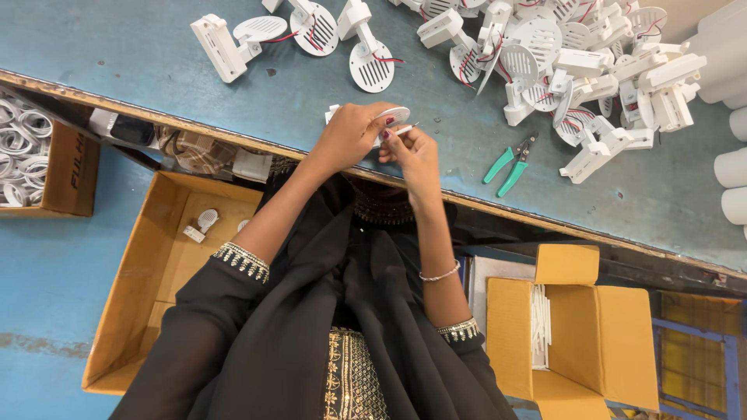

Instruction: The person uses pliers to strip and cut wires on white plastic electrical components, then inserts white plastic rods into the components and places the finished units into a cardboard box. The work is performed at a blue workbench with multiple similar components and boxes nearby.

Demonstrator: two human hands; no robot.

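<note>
At the far left, below the bench edge, a brown carton of white rings (pixel 31 148) sits on the blue floor, and beside it a large open cardboard box (pixel 148 288) holds one small white grille part (pixel 201 224) near its upper wall, the rest of its bottom bare. Above, on the blue bench (pixel 140 62), three white bracket pieces with round slotted discs (pixel 311 31) lie spread apart with open surface between them and the front edge. My left hand (pixel 350 136) is clenched around a white round slotted disc (pixel 391 117), which I hold just over the bench's near edge, at the middle of the view. My right hand (pixel 412 152) touches it from the right, fingers pinched on a thin light-coloured piece at the disc's rim; I cannot tell what that piece is. To the right of my hands the bench is open up to the green-handled pliers (pixel 510 163), which lie apart from the edge. Beyond them a dense heap of white bracket parts (pixel 591 70) with red wires crowds the far right corner. Under the bench on the right, a smaller open box (pixel 576 334) holds white sticks (pixel 540 327) upright along its left wall.
</note>
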